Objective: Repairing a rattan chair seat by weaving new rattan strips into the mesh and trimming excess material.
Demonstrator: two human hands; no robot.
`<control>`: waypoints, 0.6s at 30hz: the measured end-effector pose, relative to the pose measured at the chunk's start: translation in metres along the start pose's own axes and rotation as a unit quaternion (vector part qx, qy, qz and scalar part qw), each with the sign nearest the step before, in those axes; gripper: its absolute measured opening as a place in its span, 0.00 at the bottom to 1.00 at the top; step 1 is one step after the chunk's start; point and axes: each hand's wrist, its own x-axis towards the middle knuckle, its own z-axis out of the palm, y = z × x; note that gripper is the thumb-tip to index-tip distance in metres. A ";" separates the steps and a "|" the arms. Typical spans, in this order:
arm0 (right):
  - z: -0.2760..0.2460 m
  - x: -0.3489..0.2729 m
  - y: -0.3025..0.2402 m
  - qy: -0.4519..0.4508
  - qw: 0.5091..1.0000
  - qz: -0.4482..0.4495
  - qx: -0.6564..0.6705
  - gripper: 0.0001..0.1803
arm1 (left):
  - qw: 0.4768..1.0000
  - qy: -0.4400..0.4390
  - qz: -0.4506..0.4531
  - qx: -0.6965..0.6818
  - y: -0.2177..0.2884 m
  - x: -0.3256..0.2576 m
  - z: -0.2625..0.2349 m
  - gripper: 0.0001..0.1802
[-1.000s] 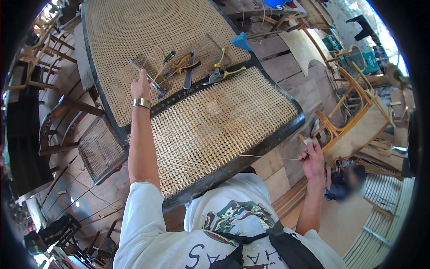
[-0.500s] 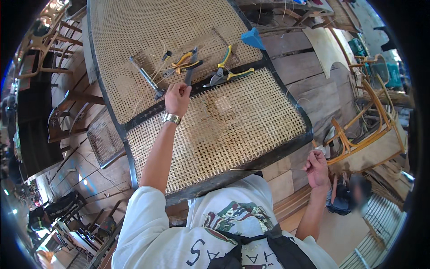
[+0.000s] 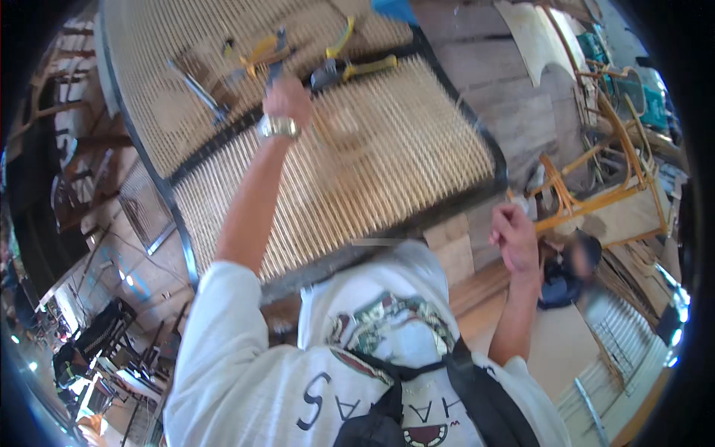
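A woven cane panel [image 3: 417,141] in a dark frame [image 3: 439,201] lies before me, blurred by motion. My left hand [image 3: 289,102], a metal watch on its wrist, is closed at the far edge of the near panel, on what looks like the grey handle of a hammer [image 3: 275,71]. Beside it lie orange-handled pliers [image 3: 262,54] and a metal rod-like tool [image 3: 195,88]. Yellow-handled pruning shears [image 3: 344,71] rest to the right of that hand. Past the frame's near right corner, my right hand [image 3: 515,235] is raised and closed on a thin cane strand, whose smeared part [image 3: 372,242] shows near the edge.
A blue piece [image 3: 395,10] rests at the far edge. On the right stands an orange-brown wooden chair frame [image 3: 596,194], and a person [image 3: 566,276] sits low near it. Wooden chair parts [image 3: 82,182] and a small cane panel [image 3: 149,201] are at the left.
The whole view has shifted, so the panel and tools appear higher and further left. My left hand stays by the hammer. The strand by my right hand has become blurred.
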 end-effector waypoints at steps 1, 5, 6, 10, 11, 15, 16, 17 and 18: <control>0.003 -0.001 -0.002 0.009 1.000 0.003 -0.004 0.06 | 0.997 0.068 0.016 -0.014 0.008 -0.008 -0.007 0.19; 0.002 -0.004 -0.005 -0.009 0.999 -0.019 0.035 0.07 | 0.989 0.113 0.079 -0.061 0.000 0.000 -0.001 0.14; 0.005 -0.004 -0.006 -0.010 0.999 -0.016 0.032 0.07 | 0.991 0.099 0.074 -0.057 -0.006 0.008 0.005 0.14; 0.013 -0.002 -0.014 -0.024 0.999 -0.027 0.008 0.07 | 0.997 0.009 0.067 -0.040 -0.041 0.028 0.014 0.14; 0.014 -0.003 -0.014 -0.021 0.999 -0.045 0.000 0.07 | 0.996 -0.047 0.033 -0.071 -0.039 0.026 0.003 0.15; 0.014 -0.008 -0.016 -0.019 0.997 -0.070 0.013 0.07 | 0.982 0.017 -0.013 -0.185 -0.047 -0.031 -0.040 0.11; 0.017 -0.009 -0.017 -0.021 0.996 -0.081 -0.010 0.07 | 0.979 0.053 -0.004 -0.195 -0.058 -0.045 -0.045 0.11; 0.018 -0.013 -0.017 -0.014 0.995 -0.093 -0.034 0.07 | 0.974 0.084 0.012 -0.209 -0.063 -0.052 -0.046 0.11; 0.021 -0.014 -0.019 -0.016 0.994 -0.099 -0.036 0.07 | 0.971 0.139 0.046 -0.188 -0.080 -0.060 -0.048 0.11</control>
